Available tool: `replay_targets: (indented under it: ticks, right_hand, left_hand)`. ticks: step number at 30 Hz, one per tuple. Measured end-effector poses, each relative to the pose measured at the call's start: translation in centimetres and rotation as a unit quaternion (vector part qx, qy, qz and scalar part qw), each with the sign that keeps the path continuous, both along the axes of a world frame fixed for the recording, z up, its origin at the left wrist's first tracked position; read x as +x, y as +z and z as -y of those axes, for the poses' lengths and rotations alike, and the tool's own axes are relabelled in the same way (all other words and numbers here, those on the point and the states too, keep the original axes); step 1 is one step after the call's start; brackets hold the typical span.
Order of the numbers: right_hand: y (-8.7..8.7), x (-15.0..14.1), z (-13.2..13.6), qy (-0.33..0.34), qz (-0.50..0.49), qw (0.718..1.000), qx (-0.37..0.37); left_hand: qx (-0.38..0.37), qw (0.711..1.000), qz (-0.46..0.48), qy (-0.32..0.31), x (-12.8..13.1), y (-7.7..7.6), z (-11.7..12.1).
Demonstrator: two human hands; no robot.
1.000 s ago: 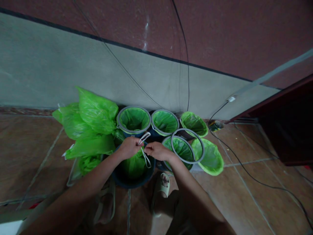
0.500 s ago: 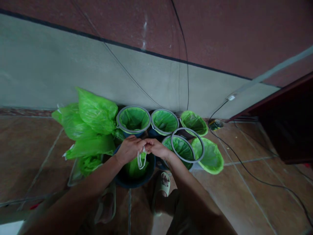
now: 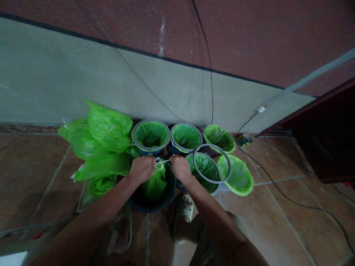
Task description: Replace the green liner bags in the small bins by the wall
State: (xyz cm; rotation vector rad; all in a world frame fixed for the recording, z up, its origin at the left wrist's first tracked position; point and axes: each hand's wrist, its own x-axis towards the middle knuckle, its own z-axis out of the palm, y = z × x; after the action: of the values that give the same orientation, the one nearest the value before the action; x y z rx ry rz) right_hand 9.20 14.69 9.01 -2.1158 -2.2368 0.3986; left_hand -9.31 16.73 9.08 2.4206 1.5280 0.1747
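A green garbage bag (image 3: 154, 185) stands gathered inside a dark blue bin (image 3: 151, 210) in front of me. Its white drawstring (image 3: 164, 161) is stretched between my two hands, with a loop or knot near the left one. My left hand (image 3: 142, 169) is closed on the drawstring's left side, above the bin's rim. Closed around the other end is my right hand (image 3: 180, 167), a short gap away. Part of the bin is hidden behind my left forearm.
Bins lined with green bags, such as a grey-rimmed bin (image 3: 151, 135), stand along the wall. A loose grey ring (image 3: 212, 147) rests across two bins. Filled green bags (image 3: 108, 127) lie at left. A black cable (image 3: 288, 202) crosses the floor at right.
My hands were together over the bag with the drawstring hanging in a loop. Now they have moved apart, and the drawstring is pulled straight between them.
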Motion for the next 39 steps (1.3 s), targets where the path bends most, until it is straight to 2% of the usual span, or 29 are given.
replay_targets:
  ticks: [3,5,6,8,10,12,14,16,17,21,24,27,31,35,39]
  right_hand:
    - [-0.2,0.6,-0.1,-0.030,-0.020,0.999,-0.021]
    - [-0.4,0.8,-0.3,-0.050,-0.108,0.993,-0.011]
    - [-0.6,0.7,-0.5,-0.060,-0.167,0.984,-0.005]
    - [-1.1,0.5,-0.8,-0.081,-0.294,0.952,0.003]
    - [-1.7,0.3,-1.1,-0.107,-0.410,0.906,0.008]
    - [-2.2,0.1,-1.3,-0.126,-0.501,0.856,0.011]
    - [-2.2,-0.1,-1.3,-0.123,-0.562,0.818,0.017]
    - [-1.8,-0.3,-1.1,-0.096,-0.588,0.803,0.026]
    - [-1.5,-0.4,-1.0,-0.073,-0.589,0.804,0.030]
    - [-0.6,-1.0,-0.3,0.003,-0.567,0.823,0.031]
    - [-0.7,-1.0,-0.2,-0.001,-0.539,0.841,0.037]
    - [-1.3,-0.7,-0.3,-0.024,-0.506,0.862,0.005]
    - [-1.6,-0.5,-0.2,-0.012,-0.489,0.865,-0.108]
    - [-0.7,-0.5,0.0,0.007,-0.479,0.871,-0.111]
    - [0.0,-0.5,0.0,0.055,-0.486,0.858,-0.158]
  left_hand:
    - [-0.119,0.986,0.080,0.079,-0.3,-0.3,-0.8]
    - [-0.206,0.944,0.215,0.142,-0.2,-0.3,-1.1]
    - [-0.248,0.907,0.295,0.172,0.0,-0.2,-1.1]
    - [-0.321,0.813,0.435,0.216,0.5,0.0,-1.0]
    - [-0.372,0.736,0.515,0.233,0.9,0.2,-0.7]
    - [-0.397,0.698,0.548,0.235,1.3,0.2,-0.5]
    - [-0.404,0.685,0.563,0.226,1.4,0.2,-0.4]
    - [-0.402,0.688,0.570,0.200,1.4,-0.1,-0.3]
    - [-0.396,0.700,0.566,0.180,1.5,-0.3,-0.3]
    - [-0.368,0.782,0.497,0.079,1.8,-1.0,-0.1]
    - [-0.333,0.820,0.462,0.060,2.0,-1.3,0.1]
    - [-0.306,0.838,0.448,0.060,1.9,-1.2,0.0]
    - [-0.296,0.849,0.436,0.042,1.7,-1.0,-0.2]
    - [-0.269,0.871,0.410,0.000,1.7,-1.1,-0.1]
    - [-0.257,0.885,0.387,-0.035,1.5,-1.2,-0.1]
